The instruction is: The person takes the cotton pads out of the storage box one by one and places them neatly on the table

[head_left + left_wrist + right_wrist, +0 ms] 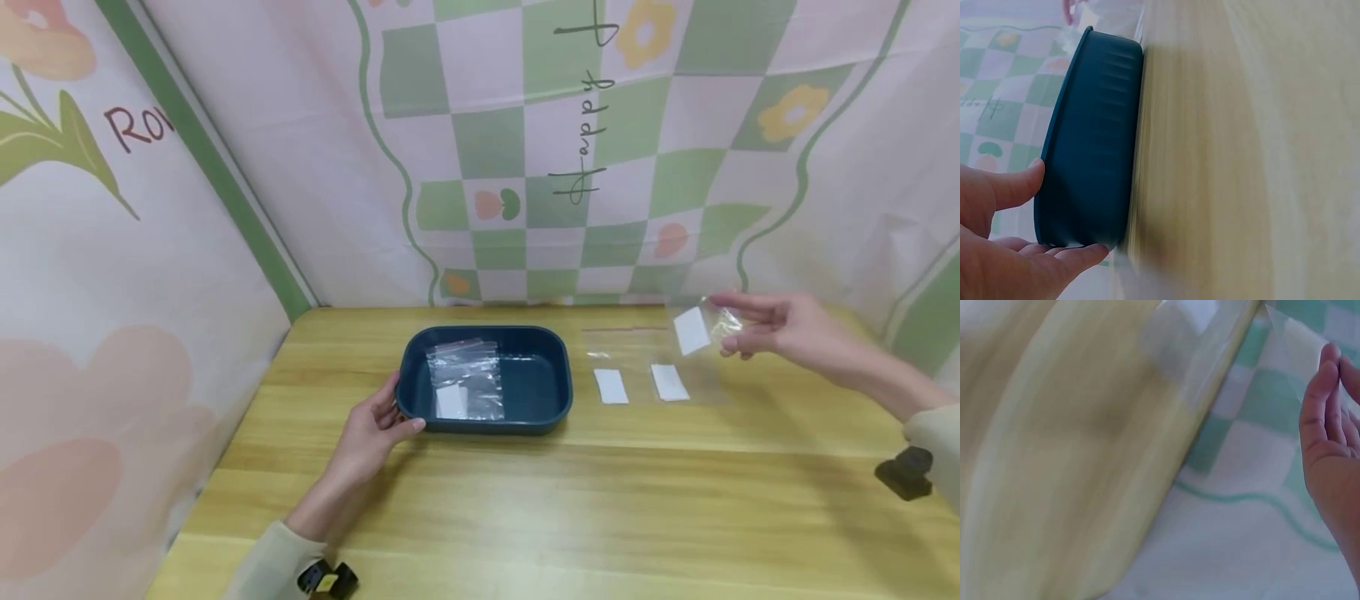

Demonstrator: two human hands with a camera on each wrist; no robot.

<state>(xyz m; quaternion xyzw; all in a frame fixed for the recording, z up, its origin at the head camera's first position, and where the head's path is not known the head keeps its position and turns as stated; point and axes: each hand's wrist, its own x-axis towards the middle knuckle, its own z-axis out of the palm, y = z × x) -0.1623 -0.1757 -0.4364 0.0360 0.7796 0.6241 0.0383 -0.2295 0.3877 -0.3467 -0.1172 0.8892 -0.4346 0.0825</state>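
Note:
My left hand (367, 435) holds the left end of a dark blue rectangular tray (495, 427). In the left wrist view, the thumb (1019, 186) lies at the tray's rim and the fingers lie along its end wall. Inside the tray, toward the left, is a clear zip bag (480, 379) with a white card. Right of the tray, my right hand (798, 333) pinches another clear plastic bag (1285, 340) above the table. A white card (691, 330) shows in it, and part of the bag is bunched at the fingers.
Two white cards (611, 387) in clear plastic lie on the wooden table (525, 517) right of the tray, below the raised bag. A patterned cloth (555, 150) hangs along the table's back edge, and another printed cloth (150, 317) hangs at the left.

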